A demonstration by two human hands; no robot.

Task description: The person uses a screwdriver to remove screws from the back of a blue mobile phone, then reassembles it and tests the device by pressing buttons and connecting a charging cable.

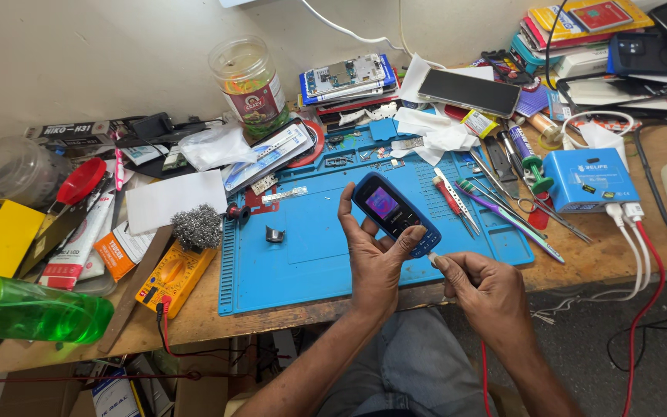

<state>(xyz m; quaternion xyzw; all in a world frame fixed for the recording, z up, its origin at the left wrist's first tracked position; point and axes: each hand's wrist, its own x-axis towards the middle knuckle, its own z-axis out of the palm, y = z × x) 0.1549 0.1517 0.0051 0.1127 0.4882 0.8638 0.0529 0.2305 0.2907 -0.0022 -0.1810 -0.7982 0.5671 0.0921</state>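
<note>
A small blue keypad phone [395,212] with a lit screen is held upright and tilted in my left hand [372,259], thumb on its lower keys. My right hand [484,289] is closed on a small pale plug or cable end [434,257] that touches the bottom edge of the phone. Both hands hover above the front edge of the blue work mat [310,247].
On the mat lie tweezers and screwdrivers [496,205], small metal parts [274,235] and white tissue [434,135]. A yellow multimeter [173,278], steel wool [197,225] and a green bottle [36,310] sit left. A blue box [588,179] with red and white cables stands right.
</note>
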